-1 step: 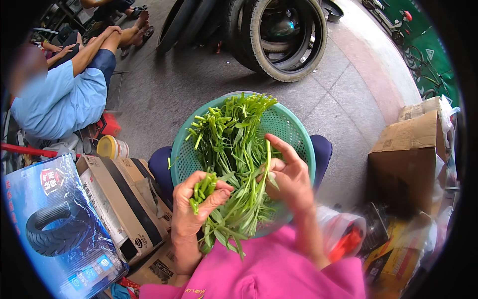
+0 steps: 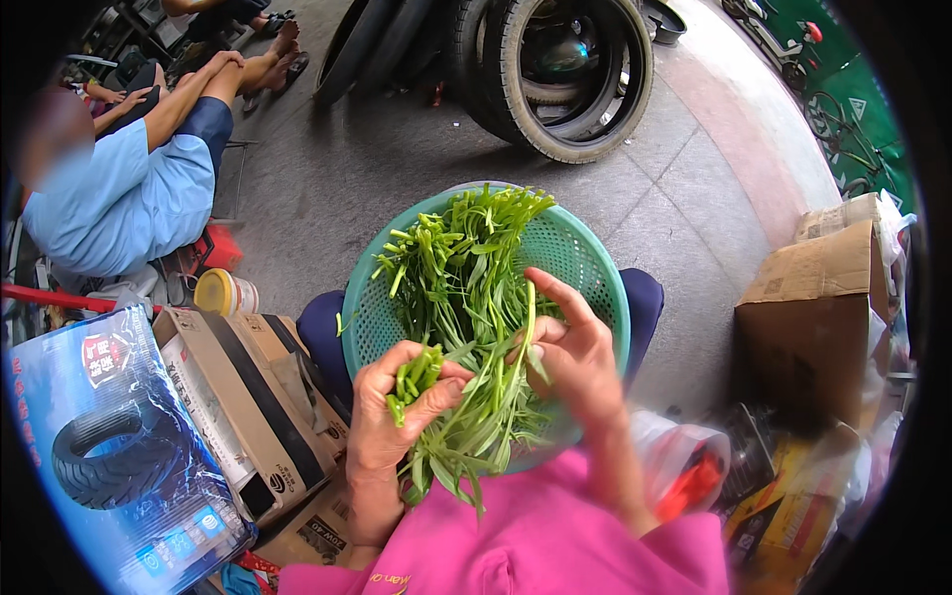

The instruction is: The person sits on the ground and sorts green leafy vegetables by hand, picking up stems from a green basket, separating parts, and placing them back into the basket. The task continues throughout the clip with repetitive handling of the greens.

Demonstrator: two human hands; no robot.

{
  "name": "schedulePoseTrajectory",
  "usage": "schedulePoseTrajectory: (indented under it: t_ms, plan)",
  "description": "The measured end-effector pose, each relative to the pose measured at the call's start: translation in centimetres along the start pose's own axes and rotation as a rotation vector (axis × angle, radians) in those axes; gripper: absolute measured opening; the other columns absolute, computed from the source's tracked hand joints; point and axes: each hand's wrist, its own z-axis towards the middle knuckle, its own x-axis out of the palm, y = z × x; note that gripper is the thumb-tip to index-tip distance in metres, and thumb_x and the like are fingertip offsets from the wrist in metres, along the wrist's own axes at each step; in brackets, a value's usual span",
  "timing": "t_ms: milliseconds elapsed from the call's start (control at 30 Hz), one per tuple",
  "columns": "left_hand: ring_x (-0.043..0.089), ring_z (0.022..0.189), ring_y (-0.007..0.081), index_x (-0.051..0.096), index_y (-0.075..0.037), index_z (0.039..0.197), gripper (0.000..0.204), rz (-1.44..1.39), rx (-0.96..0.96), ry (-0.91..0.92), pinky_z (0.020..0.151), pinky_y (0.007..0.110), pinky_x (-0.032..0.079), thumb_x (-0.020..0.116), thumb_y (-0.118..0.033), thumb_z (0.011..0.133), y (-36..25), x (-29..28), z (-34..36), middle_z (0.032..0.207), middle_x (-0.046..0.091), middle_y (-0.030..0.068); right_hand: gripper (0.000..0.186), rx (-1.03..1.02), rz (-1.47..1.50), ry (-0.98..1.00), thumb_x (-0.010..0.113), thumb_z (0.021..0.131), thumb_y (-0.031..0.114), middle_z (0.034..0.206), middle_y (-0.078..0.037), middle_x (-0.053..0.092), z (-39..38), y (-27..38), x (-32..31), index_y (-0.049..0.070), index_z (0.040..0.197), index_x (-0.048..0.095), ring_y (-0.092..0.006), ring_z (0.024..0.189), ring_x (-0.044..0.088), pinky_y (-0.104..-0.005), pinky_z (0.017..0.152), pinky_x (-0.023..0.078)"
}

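A green plastic colander [image 2: 585, 253] rests between my knees, holding a heap of water spinach [image 2: 481, 233] with its cut stem ends toward the far side. My left hand [image 2: 392, 412], over the near left rim, is closed round a bunch of water spinach stems [image 2: 421, 372]; their leaves hang down toward my pink shirt. On the right, my right hand [image 2: 575, 362] pinches a single water spinach stem [image 2: 528, 332] between thumb and fingers, its index finger extended along the top. Leaves from both hands overlap above the colander, hiding its near part.
Cardboard boxes [image 2: 263, 397] and a blue tyre box [image 2: 119, 466] stand close on my left. To the right are a brown carton [image 2: 813, 317] and a plastic bag [image 2: 684, 461]. Tyres [image 2: 575, 139] stand ahead. A person in light blue [image 2: 129, 203] sits at far left.
My left hand and its bunch have shifted slightly to the right. My right hand keeps its pinch on the single stem, almost unmoved.
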Motion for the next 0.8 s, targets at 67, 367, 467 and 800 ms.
schedulePoseTrajectory:
  t_ms: [67, 367, 467, 800]
  plan:
    - [0.061, 0.074, 0.0048, 0.065, 0.000, 0.096, 0.019, 0.003, 0.023, 0.059, 0.068, 0.021, 0.050, 0.079, -0.009, 0.085, 0.9, 0.1, 0.1, 0.085, 0.071, 0.0015, 0.079, 0.011, -0.073, 0.049, 0.073, 0.084, 0.002, 0.091, -0.009, 0.070, 0.0, 0.0, 0.6, -0.002, 0.151, 0.031, -0.0092, 0.066, 0.062, -0.0190, 0.052, 0.046]
    - [0.054, 0.073, 0.0027, 0.066, -0.003, 0.096, 0.024, -0.135, -0.086, 0.020, 0.068, 0.021, 0.046, 0.080, -0.006, 0.077, 1.4, 0.9, -0.4, 0.083, 0.063, -0.0051, 0.068, -0.070, -0.372, 0.158, 0.062, 0.091, -0.001, 0.090, -0.003, 0.066, -0.1, -0.4, 1.5, 0.004, 0.152, 0.033, -0.0041, 0.073, 0.058, -0.0199, 0.062, 0.046]
    - [0.056, 0.076, 0.0037, 0.068, -0.001, 0.100, 0.021, -0.071, -0.040, 0.017, 0.069, 0.021, 0.047, 0.074, -0.005, 0.080, 2.0, 0.8, -0.3, 0.085, 0.065, -0.0040, 0.067, -0.131, -0.514, 0.151, 0.062, 0.090, -0.002, 0.087, -0.002, 0.066, -0.3, -0.1, 2.0, 0.004, 0.151, 0.035, -0.0038, 0.068, 0.056, -0.0204, 0.063, 0.047]
    - [0.055, 0.062, 0.0083, 0.067, 0.006, 0.109, 0.031, -0.453, -0.105, -0.109, 0.054, 0.022, 0.044, 0.059, -0.005, 0.081, 1.4, -2.4, 0.3, 0.101, 0.068, 0.0157, 0.068, -0.183, -0.158, -0.118, 0.052, 0.086, -0.010, 0.088, -0.004, 0.065, 0.1, 0.1, 1.2, -0.002, 0.151, 0.032, -0.0047, 0.067, 0.057, -0.0174, 0.056, 0.045]
